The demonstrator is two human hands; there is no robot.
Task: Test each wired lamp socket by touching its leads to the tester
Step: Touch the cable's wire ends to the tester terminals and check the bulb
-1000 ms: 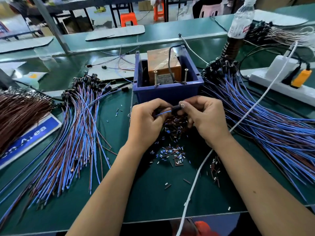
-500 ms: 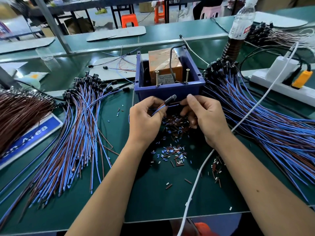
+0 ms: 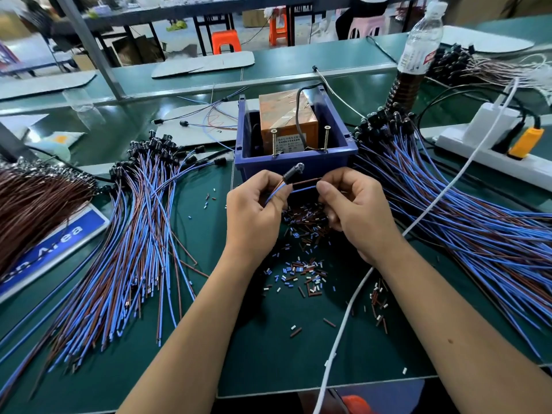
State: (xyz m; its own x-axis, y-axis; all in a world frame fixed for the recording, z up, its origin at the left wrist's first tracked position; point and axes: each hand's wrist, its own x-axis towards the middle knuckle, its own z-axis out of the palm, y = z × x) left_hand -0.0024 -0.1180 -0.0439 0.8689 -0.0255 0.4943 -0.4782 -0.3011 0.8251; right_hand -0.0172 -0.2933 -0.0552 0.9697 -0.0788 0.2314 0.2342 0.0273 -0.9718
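Observation:
A small black lamp socket [image 3: 291, 174] with a clear bulb tip points up and right just in front of the tester. My left hand [image 3: 254, 216] pinches its wires right behind the socket. My right hand [image 3: 355, 210] pinches the far ends of its brown and blue leads [image 3: 306, 185], stretched level between the two hands. The tester is a blue bin [image 3: 294, 162] holding an orange transformer [image 3: 286, 118], with two upright screws [image 3: 273, 143] at its front rim. The leads are below the screws and do not touch them.
A fanned pile of wired sockets [image 3: 134, 240] lies to the left, a larger pile [image 3: 466, 210] to the right. Cut insulation bits [image 3: 301, 264] litter the green mat under my hands. A white cable [image 3: 343, 324], a power strip [image 3: 490, 150] and a bottle [image 3: 418, 55] stand right.
Both hands rose toward the bin. The socket tipped upward in my left hand, and my right hand slid out along the leads, pulling them straight between the hands.

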